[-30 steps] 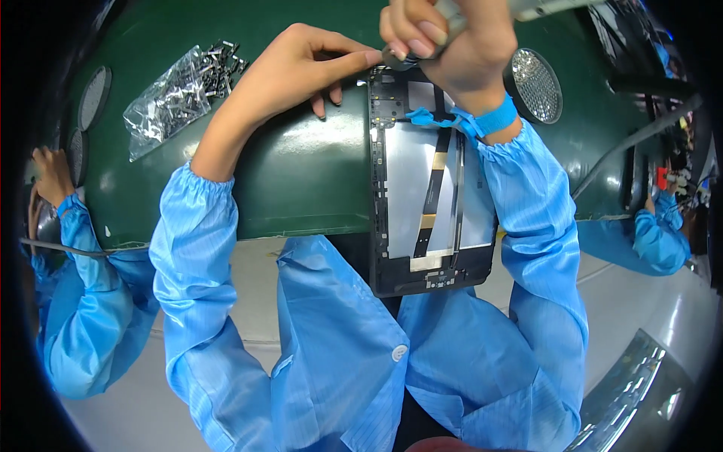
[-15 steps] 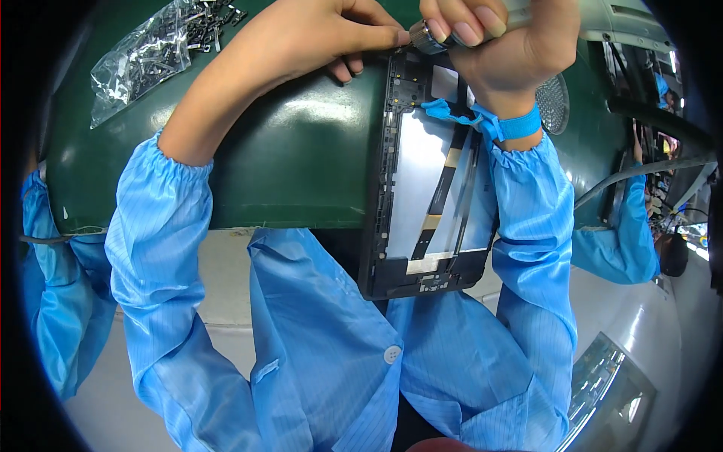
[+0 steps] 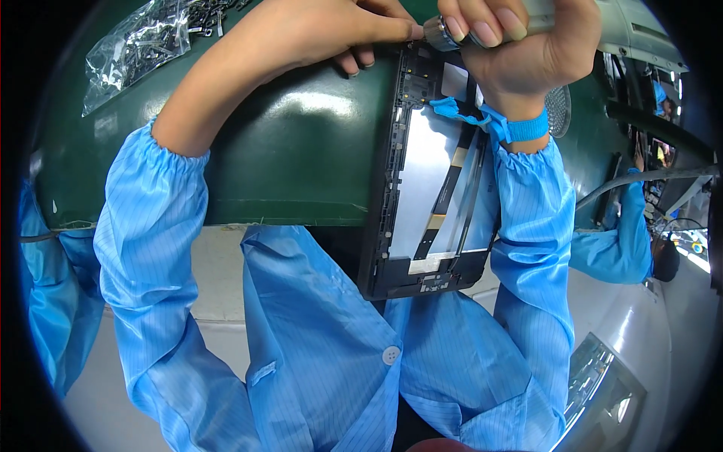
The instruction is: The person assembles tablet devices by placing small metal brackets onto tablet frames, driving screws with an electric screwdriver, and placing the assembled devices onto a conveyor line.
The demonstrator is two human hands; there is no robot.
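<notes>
tablet (image 3: pixel 433 173) lies from both hands toward us, long axis crossing the edge of the table (image 3: pixel 301 173); our right hand (image 3: pixel 520 60), nearer, grips a knurled tool (image 3: pixel 440 35); whether our left hand (image 3: pixel 331 26) pinches anything, we cannot tell.

Was brightly lit, seemingly from above. Threw a broad white glare across the green tabletop (image 3: pixel 294 173) and a bright flare onto the silvery panel (image 3: pixel 423 181); laid a soft sheen over the blue sleeves (image 3: pixel 154 233) and glints along the clear plastic bag (image 3: pixel 135 56). Washed out to white near the right rim. Rendered the right hand (image 3: pixel 520 64) fairly crisp, but the cluttered background (image 3: pixel 666 151) at right small and indistinct. Curved shapes toward the sides and fell away to black at the corners.
</notes>
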